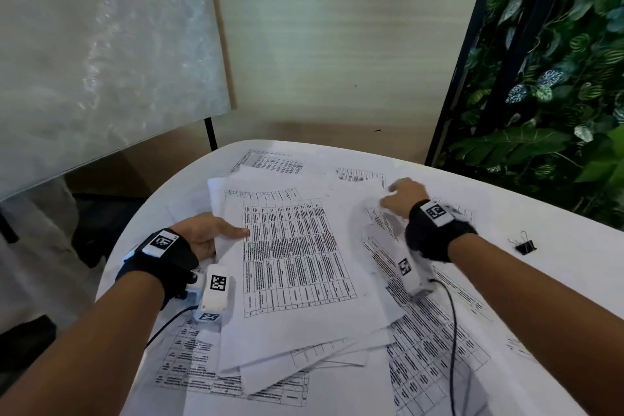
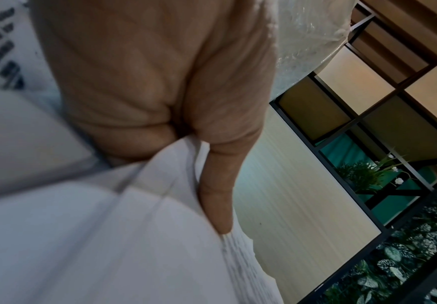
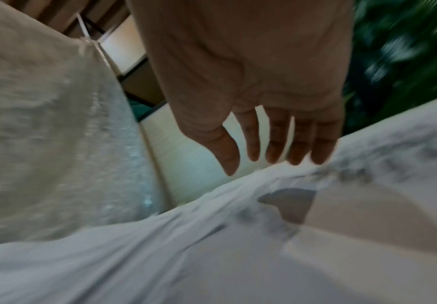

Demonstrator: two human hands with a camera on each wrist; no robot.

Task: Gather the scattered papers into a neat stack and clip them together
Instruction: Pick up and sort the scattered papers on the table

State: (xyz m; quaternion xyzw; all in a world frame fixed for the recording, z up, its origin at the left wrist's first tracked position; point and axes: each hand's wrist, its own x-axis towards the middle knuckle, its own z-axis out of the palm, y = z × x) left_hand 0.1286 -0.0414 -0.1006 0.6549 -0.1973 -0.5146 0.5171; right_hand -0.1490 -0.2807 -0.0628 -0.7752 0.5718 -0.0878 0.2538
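Observation:
Printed papers (image 1: 297, 257) with tables lie fanned in a loose pile on the white table (image 1: 557, 246). My left hand (image 1: 216, 235) grips the pile's left edge, thumb on top; in the left wrist view the thumb (image 2: 216, 197) lies over several sheet edges (image 2: 139, 236). My right hand (image 1: 400, 194) hovers with straight, spread fingers over sheets at the pile's right side; in the right wrist view its fingertips (image 3: 274, 152) are at a blurred, rumpled sheet (image 3: 238, 236). A black binder clip (image 1: 524, 244) lies alone on the table, right of my right wrist.
More printed sheets (image 1: 435, 341) lie spread under my right forearm and at the near edge (image 1: 209, 378). A plastic-wrapped board (image 1: 101, 54) stands at the left, a leafy plant wall (image 1: 557, 78) at the right. The round table's edge curves past my left wrist.

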